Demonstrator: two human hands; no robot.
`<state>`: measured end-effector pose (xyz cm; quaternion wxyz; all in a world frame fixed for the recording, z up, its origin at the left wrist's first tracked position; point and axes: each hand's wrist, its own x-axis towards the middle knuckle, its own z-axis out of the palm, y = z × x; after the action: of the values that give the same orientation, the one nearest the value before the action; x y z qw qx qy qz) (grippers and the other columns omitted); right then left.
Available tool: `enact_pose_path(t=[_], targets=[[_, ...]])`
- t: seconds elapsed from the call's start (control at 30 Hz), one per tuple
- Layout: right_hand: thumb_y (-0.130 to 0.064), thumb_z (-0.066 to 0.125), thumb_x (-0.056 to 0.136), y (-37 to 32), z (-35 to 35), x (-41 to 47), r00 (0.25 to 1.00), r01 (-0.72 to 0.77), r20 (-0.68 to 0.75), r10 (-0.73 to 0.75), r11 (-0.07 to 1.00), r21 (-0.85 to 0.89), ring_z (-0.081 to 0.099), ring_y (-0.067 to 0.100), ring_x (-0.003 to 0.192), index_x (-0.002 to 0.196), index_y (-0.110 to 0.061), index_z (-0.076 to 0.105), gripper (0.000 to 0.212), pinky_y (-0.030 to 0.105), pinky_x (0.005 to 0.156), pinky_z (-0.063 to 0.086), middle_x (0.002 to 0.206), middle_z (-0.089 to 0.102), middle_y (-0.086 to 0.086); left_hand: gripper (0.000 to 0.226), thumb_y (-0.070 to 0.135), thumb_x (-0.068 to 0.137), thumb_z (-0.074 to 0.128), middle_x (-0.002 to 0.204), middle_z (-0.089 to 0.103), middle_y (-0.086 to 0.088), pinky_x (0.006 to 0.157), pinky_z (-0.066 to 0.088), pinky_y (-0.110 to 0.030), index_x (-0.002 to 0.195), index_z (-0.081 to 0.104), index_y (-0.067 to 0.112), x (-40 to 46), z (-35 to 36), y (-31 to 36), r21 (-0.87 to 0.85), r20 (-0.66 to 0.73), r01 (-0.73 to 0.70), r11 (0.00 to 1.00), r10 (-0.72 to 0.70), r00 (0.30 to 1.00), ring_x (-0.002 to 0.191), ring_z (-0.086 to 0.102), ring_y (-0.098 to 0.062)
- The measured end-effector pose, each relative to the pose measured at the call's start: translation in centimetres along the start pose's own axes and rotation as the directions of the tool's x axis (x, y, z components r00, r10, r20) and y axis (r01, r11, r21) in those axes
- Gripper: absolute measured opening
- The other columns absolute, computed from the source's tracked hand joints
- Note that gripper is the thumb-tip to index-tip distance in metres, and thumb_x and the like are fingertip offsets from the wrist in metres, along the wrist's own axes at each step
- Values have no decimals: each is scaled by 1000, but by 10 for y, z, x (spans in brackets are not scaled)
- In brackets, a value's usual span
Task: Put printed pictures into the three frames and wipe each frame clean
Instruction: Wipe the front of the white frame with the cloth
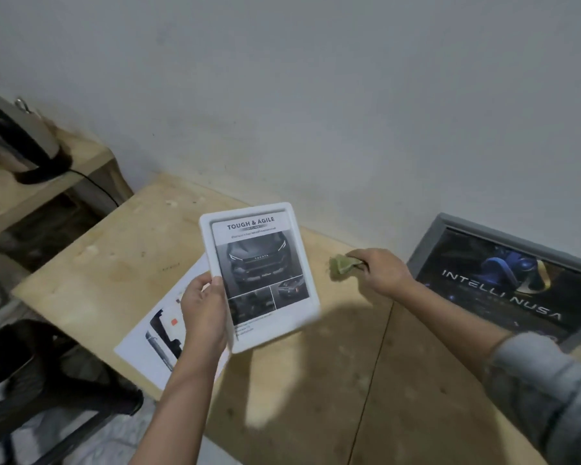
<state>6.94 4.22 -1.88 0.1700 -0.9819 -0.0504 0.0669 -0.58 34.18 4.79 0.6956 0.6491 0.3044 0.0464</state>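
We see a plywood table (pixel 114 263), at its right a grey frame (pixel 426 243) leaning on the wall, above its middle a white frame (pixel 299 263) gripped by our left hand (pixel 203 310), and right of that our right hand (pixel 379 271) pinching a green cloth (pixel 341 266).

The white frame (pixel 260 276), gripped at its lower left edge by the left hand (pixel 204 313), holds a printed sheet headed "TOUGH & AGILE"; the car pictured below the heading shows "TOYOTA" across its grille. The smaller lines under the heading and at the foot of the sheet are too blurred to read. The grey frame (pixel 503 280) leaning against the wall carries a dark picture lettered "INTELLI NUSA".
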Motion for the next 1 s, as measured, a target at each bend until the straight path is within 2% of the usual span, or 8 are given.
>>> enact_pose_path(t=[0.1, 0.2, 0.33, 0.43, 0.53, 0.6, 0.77, 1.0], targets=[[-10, 50, 82, 5, 20, 40, 991, -107, -84, 103, 993, -46, 57, 23, 110, 125, -38, 54, 51, 33, 80, 50, 122, 58, -9, 12, 8, 99, 46, 83, 64, -7, 62, 51, -27, 107, 55, 8, 24, -1, 3, -11, 50, 17, 1000, -16, 999, 73, 61, -20], [-17, 48, 88, 10, 57, 61, 989, -148, -19, 147, 984, -99, 50, 35, 116, 134, -27, 45, 47, 42, 90, 46, 131, 49, 8, 16, 7, 98, 47, 92, 66, -17, 65, 53, -30, 109, 57, 3, 41, 2, 5, 18, 79, 58, 998, -59, 995, 70, 61, -22], [-24, 39, 96, -4, 111, 55, 940, -294, 120, 319, 937, -190, 4, 32, 144, 151, -24, 5, 64, 50, 114, 7, 158, 3, 10, 17, 8, 98, 47, 95, 66, -20, 69, 56, -35, 111, 58, 3, 58, 5, 2, 36, 129, 124, 992, -128, 983, 72, 63, -25], [-34, 35, 98, -9, 112, 54, 947, -285, 110, 303, 946, -153, -7, 28, 145, 150, -25, -3, 65, 50, 114, -2, 158, -8, 7, 14, 7, 99, 46, 88, 66, -15, 71, 56, -35, 102, 60, 7, 65, 7, 2, 69, 175, 120, 990, -130, 976, 72, 63, -24], [-33, 33, 99, -10, 91, 53, 938, -294, 188, 289, 956, -1, -2, 27, 145, 151, -22, 5, 60, 50, 115, 4, 159, 0, 7, 15, 7, 98, 47, 92, 67, -17, 79, 53, -40, 98, 62, 7, 71, 13, -3, 117, 222, 91, 989, -115, 968, 78, 62, -28], [-27, 35, 100, -18, 76, 44, 957, -288, 101, 272, 931, 223, 15, 28, 144, 148, -16, 23, 51, 46, 114, 16, 155, 20, 11, 15, 10, 98, 49, 99, 67, -22, 87, 51, -48, 105, 62, 5, 73, 18, -6, 143, 241, 85, 986, -118, 963, 87, 63, -34], [-26, 36, 102, -43, 32, 2, 912, -262, -43, 407, 663, 701, 59, 24, 107, 116, -12, 61, 32, 29, 88, 45, 115, 63, 8, 18, 13, 97, 50, 103, 68, -24, 85, 51, -48, 112, 60, 7, 67, 41, -14, 168, 298, 75, 983, -123, 947, 87, 63, -31], [-23, 34, 100, -42, -7, -83, 809, -281, -2, 588, 390, 877, 52, 19, 72, 79, -12, 53, 30, 35, 65, 47, 77, 52, 7, 24, 10, 94, 53, 86, 65, -16, 78, 48, -42, 113, 58, -2, 8, 91, -24, 198, 477, -10, 980, -87, 874, 78, 59, -27]])
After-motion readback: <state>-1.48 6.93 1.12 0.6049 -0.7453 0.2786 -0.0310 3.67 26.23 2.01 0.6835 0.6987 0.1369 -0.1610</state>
